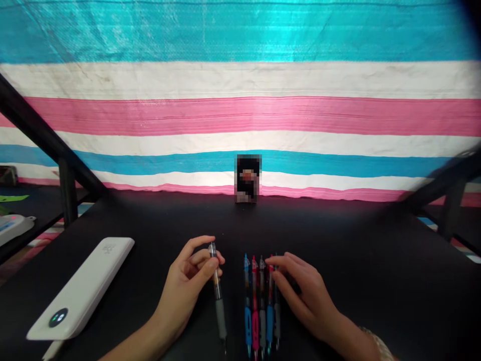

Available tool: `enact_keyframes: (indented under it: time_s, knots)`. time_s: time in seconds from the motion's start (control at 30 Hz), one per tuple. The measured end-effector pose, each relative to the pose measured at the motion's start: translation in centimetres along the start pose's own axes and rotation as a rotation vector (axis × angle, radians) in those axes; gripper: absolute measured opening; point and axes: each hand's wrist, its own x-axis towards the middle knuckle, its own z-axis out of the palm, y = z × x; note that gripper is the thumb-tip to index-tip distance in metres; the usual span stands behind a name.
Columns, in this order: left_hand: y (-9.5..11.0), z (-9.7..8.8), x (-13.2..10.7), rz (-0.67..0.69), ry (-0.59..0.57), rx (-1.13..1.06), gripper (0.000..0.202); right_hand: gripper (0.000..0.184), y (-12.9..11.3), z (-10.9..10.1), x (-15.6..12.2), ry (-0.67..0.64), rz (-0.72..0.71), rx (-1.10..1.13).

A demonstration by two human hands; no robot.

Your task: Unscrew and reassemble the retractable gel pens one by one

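My left hand (193, 273) pinches a clear-barrelled pen (220, 313) with a grey grip between thumb and fingers. The pen stands nearly upright in view, clicker end up, and its index finger lies at the clicker. To its right several pens lie side by side: a blue pen (248, 321), a pink pen (255, 321) and a grey-grip pen (262, 326) among them. With thumb and index finger, my right hand (304, 288) holds the top of a red-topped pen with a blue grip (269, 321). A dark pen (277, 321) lies at the row's right end, partly behind the fingers.
A white power bank (84, 286) with a lit display and a cable lies left on the black table (169, 215). A pixelated dark object (247, 180) stands at the back edge. Behind hangs a striped sheet (169, 115); black frame bars (67, 190) flank the table.
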Motion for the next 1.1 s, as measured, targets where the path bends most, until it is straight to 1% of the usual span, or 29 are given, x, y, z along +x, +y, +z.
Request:
enact_keyframes:
  time_s: [0.1,0.13,0.23,0.3,0.37,0.47,0.57,0.63,0.73,0.8,0.87,1.0,1.1]
  knots:
    - [-0.1,-0.1,0.1,0.006,-0.002,0.004,0.032,0.023,1.5,-0.9,1.7,-0.002,0.017,-0.101]
    - [-0.1,-0.2,0.1,0.002,-0.013,0.011,0.031,0.026,2.1,-1.2,2.6,-0.04,0.015,-0.151]
    - [0.0,-0.1,0.1,-0.012,-0.06,0.025,0.03,0.038,4.5,-1.6,5.9,-0.099,0.001,-0.218]
    - [0.1,-0.1,0.2,-0.007,-0.087,0.026,0.034,0.047,6.1,-1.5,8.1,-0.141,-0.02,-0.261]
    - [0.1,-0.1,0.3,0.011,-0.096,0.027,0.038,0.05,7.6,-1.0,10.0,-0.172,-0.037,-0.304]
    - [-0.1,-0.3,0.6,0.041,-0.062,0.041,0.034,0.053,9.1,-0.2,11.6,-0.199,-0.046,-0.358]
    - [-0.1,-0.4,0.7,0.056,-0.042,0.057,0.032,0.053,9.8,0.4,12.2,-0.201,-0.038,-0.392]
    - [0.0,-0.3,0.6,0.037,-0.045,0.062,0.033,0.053,10.1,0.5,12.4,-0.197,-0.026,-0.401]
    - [0.2,-0.1,0.5,0.007,-0.033,0.059,0.036,0.059,10.3,0.3,12.7,-0.175,0.007,-0.388]
    - [0.2,-0.1,0.4,0.002,-0.022,0.054,0.038,0.065,10.2,0.1,12.8,-0.152,0.026,-0.364]
    - [0.0,-0.1,0.5,0.0,-0.018,0.048,0.039,0.067,10.0,-0.3,12.8,-0.135,0.035,-0.334]
    - [-0.3,-0.3,0.6,0.007,-0.025,0.043,0.037,0.063,9.3,-0.8,11.7,-0.12,0.046,-0.272]
    - [-0.4,-0.3,0.6,0.02,-0.027,0.035,0.035,0.06,7.8,-1.1,9.7,-0.112,0.07,-0.21]
